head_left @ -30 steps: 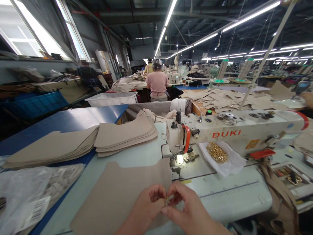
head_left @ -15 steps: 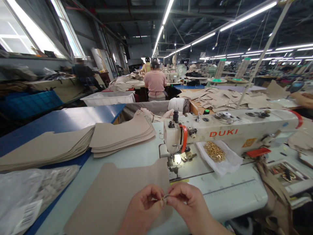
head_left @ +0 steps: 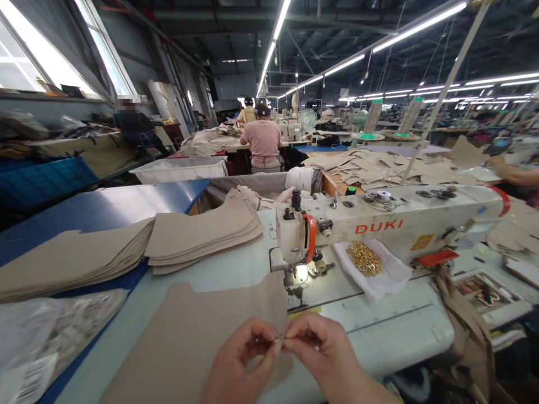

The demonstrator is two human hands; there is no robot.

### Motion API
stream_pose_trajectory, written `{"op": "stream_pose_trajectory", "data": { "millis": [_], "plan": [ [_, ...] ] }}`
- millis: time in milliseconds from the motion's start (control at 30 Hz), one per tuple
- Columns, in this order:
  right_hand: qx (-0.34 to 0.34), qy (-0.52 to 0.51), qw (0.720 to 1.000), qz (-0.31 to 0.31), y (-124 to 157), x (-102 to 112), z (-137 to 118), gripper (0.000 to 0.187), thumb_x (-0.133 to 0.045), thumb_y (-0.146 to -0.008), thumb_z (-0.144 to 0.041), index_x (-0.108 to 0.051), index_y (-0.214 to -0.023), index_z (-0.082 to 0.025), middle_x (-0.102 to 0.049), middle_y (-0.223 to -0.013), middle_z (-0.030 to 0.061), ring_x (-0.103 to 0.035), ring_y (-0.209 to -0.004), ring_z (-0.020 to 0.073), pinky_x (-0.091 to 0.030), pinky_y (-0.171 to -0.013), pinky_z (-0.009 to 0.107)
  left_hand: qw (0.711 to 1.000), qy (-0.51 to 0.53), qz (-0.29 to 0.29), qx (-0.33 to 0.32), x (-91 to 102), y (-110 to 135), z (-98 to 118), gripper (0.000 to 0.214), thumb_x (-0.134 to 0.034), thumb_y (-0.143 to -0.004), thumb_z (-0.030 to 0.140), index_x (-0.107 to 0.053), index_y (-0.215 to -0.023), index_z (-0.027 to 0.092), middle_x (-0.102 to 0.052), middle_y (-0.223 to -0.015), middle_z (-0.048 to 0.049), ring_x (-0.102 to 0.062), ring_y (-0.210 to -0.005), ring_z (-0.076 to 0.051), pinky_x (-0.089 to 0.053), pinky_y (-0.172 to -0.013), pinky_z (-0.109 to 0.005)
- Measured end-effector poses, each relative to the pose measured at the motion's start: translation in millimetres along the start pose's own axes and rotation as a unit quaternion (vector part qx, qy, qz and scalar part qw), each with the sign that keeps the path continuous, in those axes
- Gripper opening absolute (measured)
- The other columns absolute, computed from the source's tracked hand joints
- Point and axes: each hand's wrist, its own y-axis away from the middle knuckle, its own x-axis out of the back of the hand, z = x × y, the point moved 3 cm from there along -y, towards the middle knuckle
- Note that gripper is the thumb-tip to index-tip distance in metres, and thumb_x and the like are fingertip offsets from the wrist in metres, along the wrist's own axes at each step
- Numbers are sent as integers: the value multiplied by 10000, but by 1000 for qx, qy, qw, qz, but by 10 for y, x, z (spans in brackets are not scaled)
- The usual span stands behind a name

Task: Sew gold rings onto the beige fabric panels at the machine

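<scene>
While the left hand and right hand pinch a small gold-coloured piece between closed fingertips over the beige panel, light, even pressure should keep it from slipping.

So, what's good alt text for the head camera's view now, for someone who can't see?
Left hand and right hand pinch a small golden piece near a beige panel's edge. Ahead stands a white DUKI sewing machine; golden pieces lie heaped on white wrapping.

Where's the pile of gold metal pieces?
Head view, right of centre: the gold pile lies on white wrapping, below the red DUKI lettering on the sewing machine.
</scene>
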Motion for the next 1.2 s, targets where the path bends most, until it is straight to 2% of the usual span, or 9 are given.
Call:
{"op": "stream_pose_trajectory", "data": {
  "millis": [67, 133, 233, 400, 500, 733, 933, 1100, 1200],
  "plan": [
    [-39, -65, 997, -8, 6, 16, 22, 70, -708, -730, -235, -658, -752, -191, -684, -688, -10, -616, -637, 112, -463, -604, 197, 1000, -26, 4, -10, 2, 11, 10, 72, -660, -678, 205, -592, -652, 208, -608, -676, 19, -599, -659, -145, -505, -631, -200],
    [-64, -106, 992, -22, 9, 31, 20, 114, -731, -714, -266, -670, -776, -192, -700, -688, -8, -634, -639, 118, -475, -617, 204, 999, -47, -15, -12, -1, 6, 6, 67, -658, -672, 205, -593, -656, 209, -615, -682, 12, -606, -659, -151, -512, -626, -204],
    [-92, -106, 989, -38, 1, 56, 1, 163, -761, -688, -328, -696, -740, -188, -698, -648, -4, -633, -609, 120, -477, -600, 209, 998, -52, -29, -8, -6, -2, 1, 64, -656, -680, 216, -594, -664, 209, -624, -691, 1, -613, -671, -159, -517, -632, -212],
    [-134, -98, 984, -62, -21, 78, 13, 309, -778, -637, -476, -711, -723, -187, -674, -621, -1, -620, -576, 136, -499, -584, 243, 1000, -20, -17, 3, -13, 13, 0, 71, -657, -691, 229, -596, -666, 206, -620, -686, 0, -605, -671, -156, -508, -646, -214],
    [-149, -96, 981, -74, -31, 81, 19, 340, -775, -627, -508, -709, -719, -188, -662, -620, -5, -611, -568, 131, -502, -588, 245, 999, -26, -45, 11, -4, 4, -35, 83, -672, -692, 239, -600, -672, 203, -628, -692, -5, -610, -674, -161, -508, -643, -221],
    [-153, -88, 979, -104, -53, 86, -37, 315, -779, -631, -477, -692, -692, -180, -621, -582, -23, -578, -547, 115, -478, -574, 233, 995, -57, -74, 31, 43, -1, -14, 70, -648, -726, 265, -630, -710, 200, -650, -707, -8, -627, -688, -167, -508, -661, -227],
    [-146, -75, 981, -104, -30, 61, -18, 222, -726, -695, -368, -638, -651, -168, -577, -535, -43, -509, -499, 82, -411, -529, 203, 992, -50, -97, 59, 45, -9, -79, 92, -673, -691, 271, -626, -708, 193, -649, -695, 0, -617, -677, -166, -495, -652, -238],
    [-139, -57, 987, -65, -40, 61, 97, 231, -682, -713, -386, -614, -656, -173, -546, -525, -49, -502, -489, 82, -414, -524, 205, 983, -51, -163, 73, 76, -225, -76, 135, -644, -720, 309, -621, -765, 183, -660, -732, -11, -624, -711, -176, -499, -673, -267],
    [-157, -67, 984, -42, -85, 99, 189, 294, -711, -669, -452, -602, -660, -179, -542, -523, -52, -508, -479, 89, -434, -517, 215, 977, -170, -132, -1, 153, -500, -76, 155, -544, -809, 309, -624, -865, 189, -687, -853, -48, -638, -823, -214, -509, -786, -346]
  ]
}}
